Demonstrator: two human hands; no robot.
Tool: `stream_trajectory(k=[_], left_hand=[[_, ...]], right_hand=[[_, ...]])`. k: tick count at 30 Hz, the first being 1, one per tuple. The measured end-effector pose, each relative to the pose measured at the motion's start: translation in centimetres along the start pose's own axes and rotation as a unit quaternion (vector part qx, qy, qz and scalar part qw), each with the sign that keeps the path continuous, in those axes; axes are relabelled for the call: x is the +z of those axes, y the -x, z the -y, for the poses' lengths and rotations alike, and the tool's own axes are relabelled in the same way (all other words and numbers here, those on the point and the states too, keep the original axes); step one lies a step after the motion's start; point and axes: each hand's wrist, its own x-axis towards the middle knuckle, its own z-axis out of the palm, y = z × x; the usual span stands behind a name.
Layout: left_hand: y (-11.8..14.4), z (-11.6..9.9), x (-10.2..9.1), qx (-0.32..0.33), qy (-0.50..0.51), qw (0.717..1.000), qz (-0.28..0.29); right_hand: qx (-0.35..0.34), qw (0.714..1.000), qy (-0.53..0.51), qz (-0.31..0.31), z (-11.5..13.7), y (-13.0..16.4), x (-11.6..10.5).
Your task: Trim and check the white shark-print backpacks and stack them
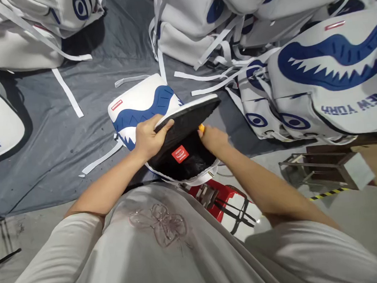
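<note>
Below, grey cloth [42, 172], pale floor [34, 234] — left hand [151, 137] round bag flap [189, 119], right hand [215, 140] round orange object [202, 127].

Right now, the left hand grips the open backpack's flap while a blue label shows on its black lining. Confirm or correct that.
Wrong on one colour: the head view shows that the label is red, not blue. The left hand does grip the flap of the open backpack, and the lining is black.
</note>
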Motion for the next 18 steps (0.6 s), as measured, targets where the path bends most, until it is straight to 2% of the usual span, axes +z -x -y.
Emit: stream_trajectory(k=[2,4,6,7,8,10,13,14,18], left_hand=[[-0.1,0.9,0.3,-0.013,-0.006,0.998,-0.057],[-0.2,1.8,0.9,-0.035,-0.006,0.994,-0.102],[-0.4,2.3,1.6,-0.052,-0.002,0.991,-0.121],[-0.4,2.4,2.0,-0.053,0.001,0.991,-0.123],[-0.5,2.3,2.3,-0.050,0.003,0.991,-0.123],[-0.7,2.0,2.8,-0.032,0.001,0.993,-0.111],[-0.9,1.1,3.4,0.002,-0.002,0.997,-0.074],[-1.0,0.8,3.5,0.011,-0.001,0.998,-0.061],[-1.5,0.7,3.5,0.051,-0.013,0.998,-0.033]], right_hand=[[0.047,0.997,-0.008,0.063,-2.0,1.4,0.8],[0.067,0.980,-0.042,0.182,-4.1,4.7,1.9],[0.057,0.951,-0.098,0.287,-5.3,8.4,3.3],[0.042,0.937,-0.130,0.320,-5.5,9.9,4.0],[0.024,0.933,-0.158,0.323,-5.4,11.0,4.8],[0.001,0.940,-0.199,0.276,-4.6,11.8,6.4],[-0.015,0.976,-0.177,0.125,-2.0,10.3,9.0],[-0.027,0.982,-0.165,0.092,-0.8,9.5,9.8],[-0.080,0.977,-0.195,0.027,3.3,6.1,12.4]])
